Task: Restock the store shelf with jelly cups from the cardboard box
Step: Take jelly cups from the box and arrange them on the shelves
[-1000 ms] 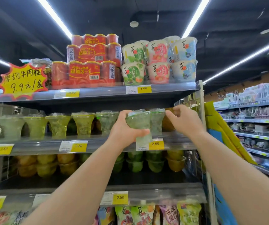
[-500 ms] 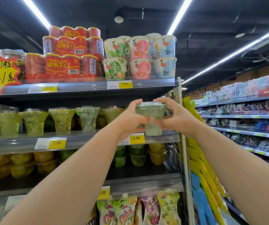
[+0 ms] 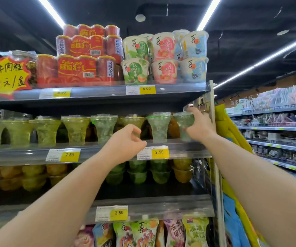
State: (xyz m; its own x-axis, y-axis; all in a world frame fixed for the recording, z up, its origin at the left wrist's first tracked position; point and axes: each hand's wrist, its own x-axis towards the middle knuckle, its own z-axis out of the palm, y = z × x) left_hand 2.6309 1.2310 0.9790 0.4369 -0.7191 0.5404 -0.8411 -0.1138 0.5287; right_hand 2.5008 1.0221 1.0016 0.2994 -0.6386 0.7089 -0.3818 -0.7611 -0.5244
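Left hand (image 3: pixel 125 141) has let go and dropped back, fingers loosely curled, empty. Right hand (image 3: pixel 199 127) now grips the cup (image 3: pixel 183 122) alone at the shelf's (image 3: pixel 188 150) right end, filling the gap beside the row. It's possibly already touching down, hard to tell.

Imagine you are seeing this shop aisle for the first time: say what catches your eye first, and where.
First, the right hand gripping a green jelly cup at the right end of the row on the middle shelf, with the left hand empty in front of its edge. Next, the red can multipacks stacked on the top shelf, and the yellow starburst price sign at the far left.
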